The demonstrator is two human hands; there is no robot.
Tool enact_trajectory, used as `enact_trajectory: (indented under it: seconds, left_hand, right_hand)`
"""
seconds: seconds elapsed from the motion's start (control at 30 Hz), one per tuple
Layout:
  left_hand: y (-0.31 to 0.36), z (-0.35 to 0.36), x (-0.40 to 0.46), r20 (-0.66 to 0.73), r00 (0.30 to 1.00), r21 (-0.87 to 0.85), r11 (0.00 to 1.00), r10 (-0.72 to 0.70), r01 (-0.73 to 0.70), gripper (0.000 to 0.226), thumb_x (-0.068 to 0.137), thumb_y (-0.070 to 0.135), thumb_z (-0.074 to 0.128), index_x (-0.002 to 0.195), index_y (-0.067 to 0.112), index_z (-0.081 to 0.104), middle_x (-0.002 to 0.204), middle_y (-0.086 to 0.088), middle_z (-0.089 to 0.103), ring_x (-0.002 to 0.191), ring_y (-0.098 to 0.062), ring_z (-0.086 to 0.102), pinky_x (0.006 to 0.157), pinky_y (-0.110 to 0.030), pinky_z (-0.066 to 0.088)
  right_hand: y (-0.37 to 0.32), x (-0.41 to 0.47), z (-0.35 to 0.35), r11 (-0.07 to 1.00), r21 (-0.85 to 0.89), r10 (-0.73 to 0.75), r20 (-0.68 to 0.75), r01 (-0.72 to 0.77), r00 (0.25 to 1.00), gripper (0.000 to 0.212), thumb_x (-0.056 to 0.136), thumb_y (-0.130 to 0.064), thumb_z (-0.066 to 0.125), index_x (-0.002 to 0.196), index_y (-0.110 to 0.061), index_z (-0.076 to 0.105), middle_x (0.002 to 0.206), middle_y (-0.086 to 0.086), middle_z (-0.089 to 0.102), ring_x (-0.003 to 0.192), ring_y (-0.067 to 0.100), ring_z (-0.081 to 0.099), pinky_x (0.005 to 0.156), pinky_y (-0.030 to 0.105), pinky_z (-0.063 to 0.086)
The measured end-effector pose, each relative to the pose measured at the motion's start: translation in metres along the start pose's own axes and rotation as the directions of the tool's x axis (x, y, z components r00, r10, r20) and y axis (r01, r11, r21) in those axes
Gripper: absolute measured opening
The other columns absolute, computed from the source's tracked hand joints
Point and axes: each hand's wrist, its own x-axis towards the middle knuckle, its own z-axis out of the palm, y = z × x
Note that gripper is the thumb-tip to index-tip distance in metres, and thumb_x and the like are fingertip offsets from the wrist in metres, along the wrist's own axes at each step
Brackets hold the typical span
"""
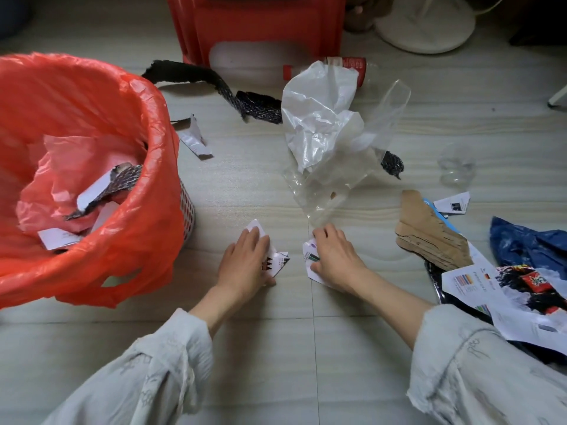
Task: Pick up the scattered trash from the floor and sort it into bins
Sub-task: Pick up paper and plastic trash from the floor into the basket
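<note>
My left hand (245,262) lies over a torn white printed paper scrap (279,262) on the floor, its fingers curled round the piece. My right hand (334,259) covers a second white paper scrap (309,256) and pinches it with thumb and fingers. A basket lined with a red plastic bag (147,167) stands at the left, holding paper scraps and a dark woven strip. A crumpled white and clear plastic bag (325,127) lies just beyond my hands.
A black woven strip (214,81), a small paper scrap (196,142) and a plastic bottle (346,67) lie further off. At the right are brown cardboard (429,234), printed sheets (497,299), a blue bag (527,243) and a clear cup (457,167). A red stool (260,26) stands behind.
</note>
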Motion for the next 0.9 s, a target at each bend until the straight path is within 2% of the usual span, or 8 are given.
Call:
enact_trajectory:
  seconds: [0.13,0.23,0.33,0.43,0.53,0.73,0.83,0.9]
  left_hand:
    - [-0.004,0.009,-0.004,-0.118,0.992,-0.062,0.997,0.044,-0.052,0.039,0.064,0.01,0.075,0.1,0.011,0.062,0.104,-0.008,0.06,0.1,-0.03,0.055,0.072,-0.036,0.041]
    - [-0.003,0.017,-0.007,-0.21,0.971,0.066,0.992,0.118,-0.107,0.033,0.049,-0.005,0.067,0.076,0.015,0.064,0.076,-0.004,0.061,0.072,-0.03,0.061,0.061,-0.034,0.041]
    - [-0.004,0.02,-0.015,-0.263,0.949,0.13,0.981,0.172,-0.142,0.025,0.052,0.003,0.043,0.062,0.017,0.06,0.061,0.0,0.056,0.057,-0.026,0.057,0.06,-0.027,0.024]
    - [-0.007,0.024,-0.021,-0.267,0.943,0.16,0.974,0.2,-0.162,0.032,0.057,0.013,0.029,0.059,0.02,0.061,0.057,0.003,0.056,0.054,-0.022,0.057,0.06,-0.028,0.025]
    - [-0.003,0.027,-0.031,-0.249,0.938,0.195,0.961,0.242,-0.196,0.034,0.056,0.012,0.027,0.057,0.019,0.06,0.052,0.003,0.054,0.051,-0.022,0.056,0.061,-0.028,0.026]
    - [0.0,0.028,-0.051,-0.204,0.941,0.219,0.949,0.27,-0.225,0.017,0.055,0.01,0.046,0.056,0.02,0.06,0.058,0.002,0.055,0.055,-0.022,0.056,0.059,-0.029,0.024]
    - [-0.004,0.026,-0.052,-0.225,0.942,0.189,0.96,0.249,-0.208,0.018,0.058,0.013,0.044,0.059,0.019,0.061,0.083,-0.005,0.063,0.072,-0.025,0.059,0.065,-0.028,0.032]
    - [-0.008,0.028,-0.05,-0.204,0.943,0.168,0.958,0.264,-0.232,0.016,0.049,0.01,0.06,0.062,0.018,0.064,0.101,-0.01,0.066,0.09,-0.027,0.064,0.069,-0.027,0.046]
  right_hand:
    - [0.0,-0.007,0.001,1.0,0.013,-0.001,0.035,0.0,0.999,0.024,0.087,-0.013,0.051,0.109,-0.009,0.044,0.118,0.012,0.047,0.11,0.032,0.046,0.087,0.038,0.035]
    - [0.0,-0.019,0.004,0.998,-0.04,-0.052,-0.001,0.052,0.999,0.013,0.085,-0.01,0.048,0.097,-0.015,0.044,0.109,0.01,0.058,0.103,0.031,0.053,0.075,0.033,0.026]
    - [0.004,-0.03,0.004,0.999,-0.008,-0.032,-0.072,0.031,0.997,0.015,0.088,-0.014,0.045,0.103,-0.012,0.047,0.106,0.008,0.063,0.102,0.03,0.053,0.077,0.033,0.027]
    - [0.012,-0.039,-0.001,0.998,0.041,0.051,-0.129,-0.046,0.99,0.02,0.09,-0.02,0.044,0.108,-0.011,0.048,0.102,0.007,0.064,0.101,0.028,0.054,0.085,0.035,0.032]
    - [0.018,-0.048,-0.005,0.995,0.067,0.08,-0.142,-0.072,0.987,0.018,0.089,-0.018,0.045,0.106,-0.012,0.048,0.102,0.008,0.064,0.1,0.028,0.054,0.083,0.034,0.032]
    - [0.007,-0.063,-0.007,0.987,0.16,0.007,-0.129,0.014,0.992,0.023,0.089,-0.012,0.042,0.108,-0.01,0.055,0.109,0.008,0.059,0.105,0.029,0.051,0.084,0.034,0.035]
    - [0.003,-0.067,-0.005,0.988,0.15,-0.035,-0.091,0.048,0.995,0.023,0.091,-0.015,0.043,0.108,-0.012,0.058,0.111,0.007,0.055,0.104,0.029,0.052,0.083,0.032,0.036]
    - [0.002,-0.068,-0.005,0.988,0.149,-0.032,-0.071,0.042,0.997,0.024,0.091,-0.016,0.043,0.109,-0.013,0.059,0.111,0.007,0.055,0.104,0.029,0.053,0.082,0.032,0.038]
